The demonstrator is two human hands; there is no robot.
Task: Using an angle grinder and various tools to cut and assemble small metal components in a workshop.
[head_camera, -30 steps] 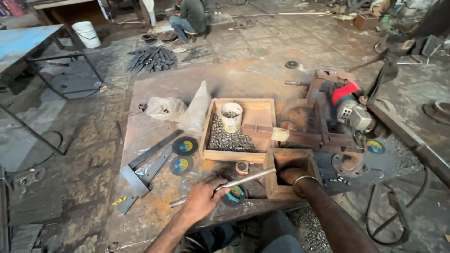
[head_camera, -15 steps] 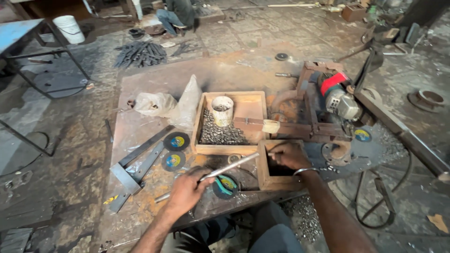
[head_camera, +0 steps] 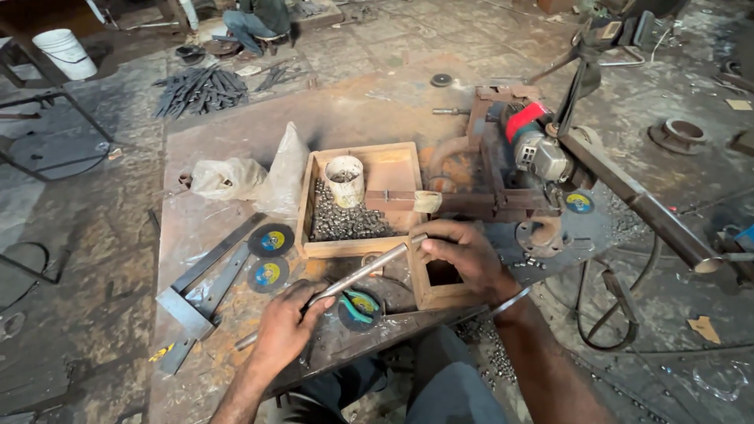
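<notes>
My left hand (head_camera: 284, 328) grips the lower part of a long thin metal rod (head_camera: 369, 269) that slants up to the right across the rusty metal worktable (head_camera: 236, 149). My right hand (head_camera: 463, 255) pinches the rod's upper end, just above a small empty wooden box (head_camera: 424, 298). Under the rod lies a dark cutting disc with green-handled pliers (head_camera: 360, 306) on it. Behind the rod sits a larger wooden tray (head_camera: 393, 169) holding several small metal pieces and a white cup (head_camera: 345, 179).
A chop saw with a red and grey motor (head_camera: 534, 145) stands at the right, its long handle (head_camera: 644, 208) reaching toward me. Two cutting discs (head_camera: 271, 255) and a steel square (head_camera: 200, 286) lie at the left, by plastic bags (head_camera: 236, 177). A person (head_camera: 255, 20) crouches far off near a white bucket (head_camera: 67, 53).
My right hand has come out of the small wooden box and taken hold of the rod's upper end. My left hand has slid along the rod. The view has shifted closer.
</notes>
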